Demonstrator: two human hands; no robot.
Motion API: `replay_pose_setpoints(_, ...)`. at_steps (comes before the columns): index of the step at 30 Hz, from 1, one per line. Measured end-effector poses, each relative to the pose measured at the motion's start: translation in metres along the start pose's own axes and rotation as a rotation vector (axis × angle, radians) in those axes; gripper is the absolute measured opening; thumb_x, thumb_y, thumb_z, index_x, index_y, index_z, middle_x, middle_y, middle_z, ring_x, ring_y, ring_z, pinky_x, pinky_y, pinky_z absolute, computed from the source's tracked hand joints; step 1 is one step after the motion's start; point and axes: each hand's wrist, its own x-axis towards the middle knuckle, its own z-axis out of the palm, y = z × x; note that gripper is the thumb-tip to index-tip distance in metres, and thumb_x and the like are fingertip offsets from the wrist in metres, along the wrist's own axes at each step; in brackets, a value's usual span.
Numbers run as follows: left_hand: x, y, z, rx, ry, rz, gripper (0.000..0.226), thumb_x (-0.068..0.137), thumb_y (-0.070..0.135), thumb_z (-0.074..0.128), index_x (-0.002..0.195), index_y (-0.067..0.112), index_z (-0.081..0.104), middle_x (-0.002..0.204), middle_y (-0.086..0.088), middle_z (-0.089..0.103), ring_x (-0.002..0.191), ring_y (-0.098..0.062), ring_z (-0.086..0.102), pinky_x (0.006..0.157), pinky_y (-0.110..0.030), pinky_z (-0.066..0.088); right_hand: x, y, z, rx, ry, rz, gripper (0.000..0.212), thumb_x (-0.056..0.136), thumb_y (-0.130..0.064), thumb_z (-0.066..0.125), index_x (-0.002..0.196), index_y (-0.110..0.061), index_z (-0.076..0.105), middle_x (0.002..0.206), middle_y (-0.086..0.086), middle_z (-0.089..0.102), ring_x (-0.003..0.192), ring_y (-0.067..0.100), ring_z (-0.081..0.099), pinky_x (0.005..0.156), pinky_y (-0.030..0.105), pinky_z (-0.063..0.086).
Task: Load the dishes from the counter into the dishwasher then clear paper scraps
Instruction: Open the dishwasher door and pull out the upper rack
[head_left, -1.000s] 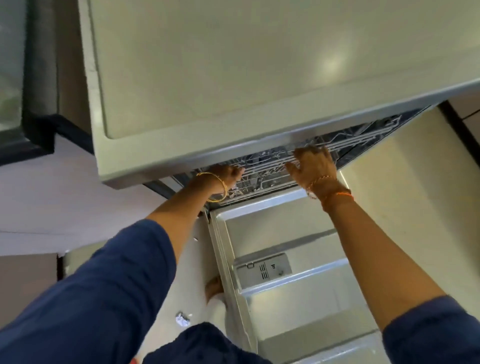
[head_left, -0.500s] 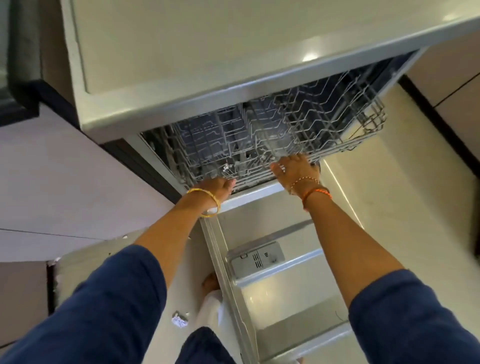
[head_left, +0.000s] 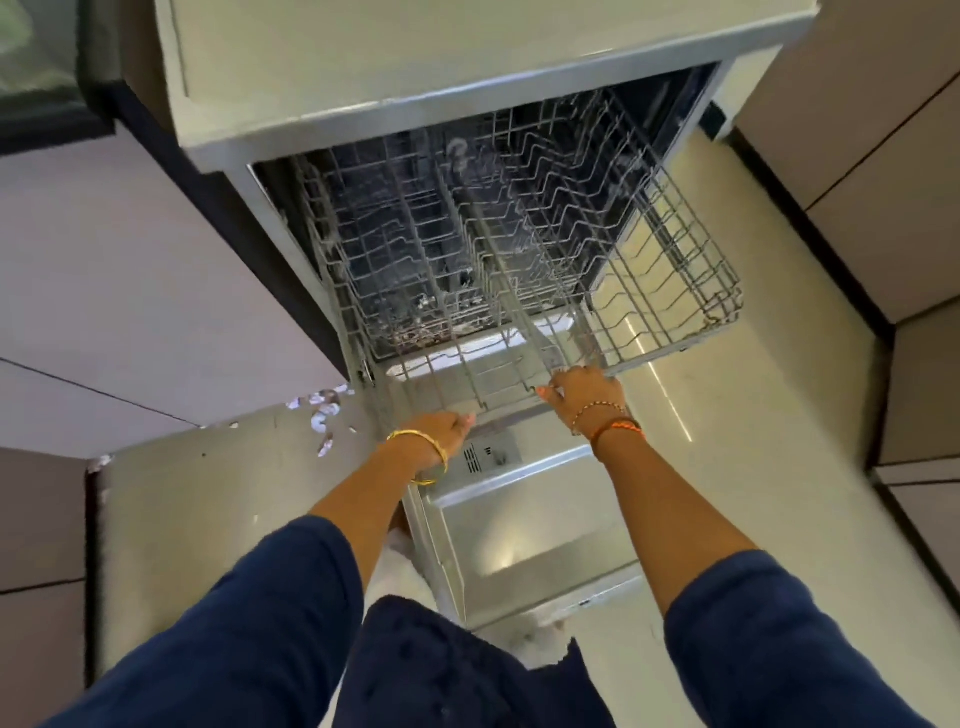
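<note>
The dishwasher (head_left: 467, 83) stands open under the counter, its steel door (head_left: 530, 525) folded down flat in front of me. A wire rack (head_left: 670, 270) with no dishes in it is drawn well out over the door. My left hand (head_left: 441, 428), with a gold bangle at the wrist, grips the rack's front rail near the left corner. My right hand (head_left: 584, 389), with thread bracelets, grips the same front rail further right. White paper scraps (head_left: 322, 410) lie on the floor left of the dishwasher.
Pale cabinet fronts (head_left: 104, 270) run along the left and more cabinets (head_left: 883, 182) on the right. The glossy floor (head_left: 753, 467) stretches to the right of the door. A dark appliance edge (head_left: 47, 98) shows at top left. My foot sits beside the door's left edge.
Both hands have pulled the rack out of the dishwasher toward me; it now extends far over the open door. The view has tilted down, and paper scraps show on the floor.
</note>
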Motion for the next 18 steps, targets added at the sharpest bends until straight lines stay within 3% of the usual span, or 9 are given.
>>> replay_pose_setpoints(10, -0.042, 0.006, 0.046, -0.008, -0.045, -0.003, 0.054, 0.101, 0.041, 0.017, 0.141, 0.009, 0.034, 0.148, -0.015, 0.033, 0.135, -0.029, 0.033, 0.11, -0.036, 0.025, -0.053, 0.018, 0.044, 0.136, 0.058, -0.003, 0.038, 0.097, -0.037, 0.041, 0.125, -0.016, 0.055, 0.131, 0.014, 0.05, 0.128, 0.027, 0.037, 0.099, 0.041, 0.038)
replay_pose_setpoints(15, -0.058, 0.014, 0.058, 0.01, -0.005, 0.031, 0.047, 0.101, 0.034, 0.028, 0.14, 0.008, 0.033, 0.143, -0.013, 0.04, 0.128, -0.03, 0.041, 0.104, -0.035, 0.032, -0.076, 0.036, 0.063, 0.132, 0.001, -0.107, 0.061, 0.096, -0.027, 0.045, 0.147, -0.011, 0.014, 0.156, 0.004, 0.01, 0.144, 0.024, 0.001, 0.114, 0.041, 0.021)
replay_pose_setpoints(18, -0.068, 0.008, 0.058, 0.037, 0.014, 0.026, 0.053, 0.098, 0.037, 0.036, 0.141, 0.007, 0.028, 0.145, -0.014, 0.037, 0.129, -0.03, 0.04, 0.106, -0.035, 0.032, -0.091, 0.035, 0.067, 0.175, -0.049, -0.109, 0.073, 0.094, -0.025, 0.049, 0.147, -0.011, 0.0, 0.156, 0.003, -0.006, 0.142, 0.025, 0.014, 0.113, 0.041, 0.025)
